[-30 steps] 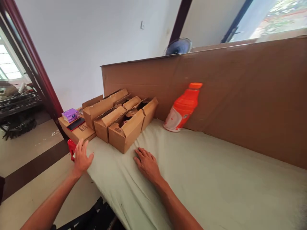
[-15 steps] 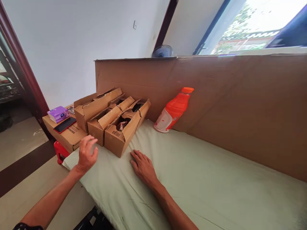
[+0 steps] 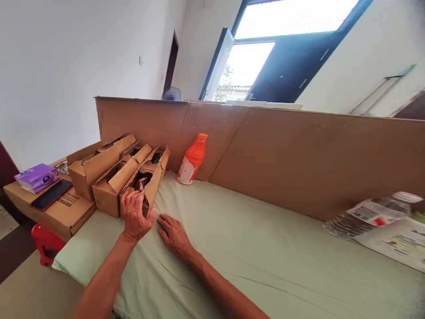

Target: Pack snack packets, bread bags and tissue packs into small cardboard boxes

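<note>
My left hand point(image 3: 137, 218) is at the near end of the rightmost cardboard box point(image 3: 155, 182), its fingers curled over the front rim and its thumb along the right side. A dark hollow and a small reddish wrapped thing show inside that box; the rest of its contents is hidden. My right hand point(image 3: 174, 237) lies flat on the pale green cloth point(image 3: 265, 252), fingers stretched out, just right of the box and holding nothing. Two more open cardboard boxes, a middle one point(image 3: 105, 198) and a left one point(image 3: 79, 179), stand close beside it.
An orange-capped bottle point(image 3: 193, 159) stands against the tall cardboard panel point(image 3: 282, 155) at the back. To the left, a purple tissue pack point(image 3: 38, 177) and a phone point(image 3: 51, 195) rest on a flat carton point(image 3: 78, 210) over a red stool point(image 3: 46, 243). A clear plastic bottle point(image 3: 372, 217) lies at right.
My left hand has moved right, from the air by the boxes onto the rightmost box's front end. My right hand stays flat on the cloth. The view has turned right, bringing in the clear bottle.
</note>
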